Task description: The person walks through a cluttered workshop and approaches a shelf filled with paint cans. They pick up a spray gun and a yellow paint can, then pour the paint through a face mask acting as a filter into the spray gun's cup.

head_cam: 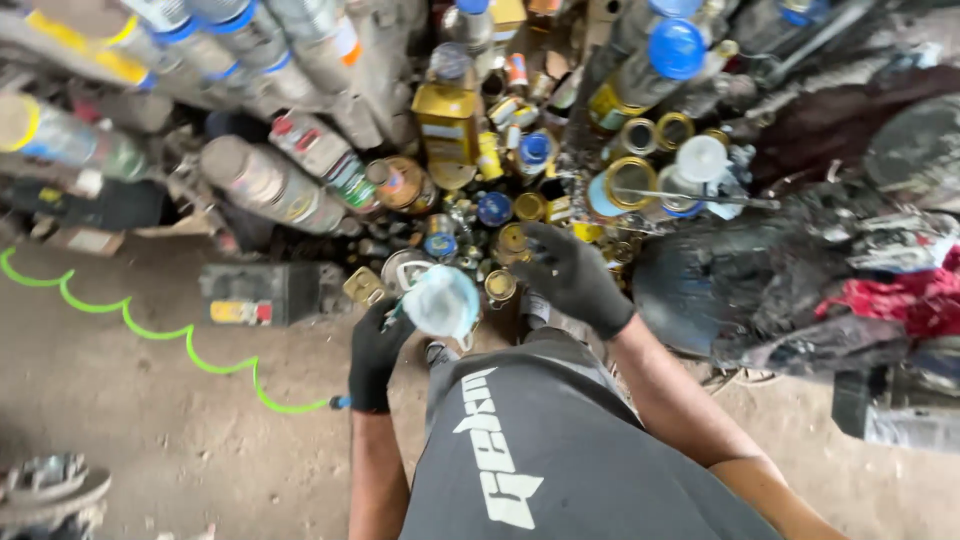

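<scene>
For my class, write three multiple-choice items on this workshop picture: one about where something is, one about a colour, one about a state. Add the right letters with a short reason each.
1. Where does the dark box-shaped battery lie?
A. on the ground to the left of the left hand
B. in the right hand
C. on top of the red cloth

2. What colour is the coiled hose on the ground?
A. red
B. bright green
C. white

3. What is the left hand doing?
A. hanging empty
B. holding a pale translucent container
C. resting flat on the ground

Key: 1 A, the battery sits on the dirt floor left of that gloved hand. 2 B, the hose runs in bright green loops. 3 B, the gloved fingers grip the pale container, while the right hand reaches among the tins.
</scene>
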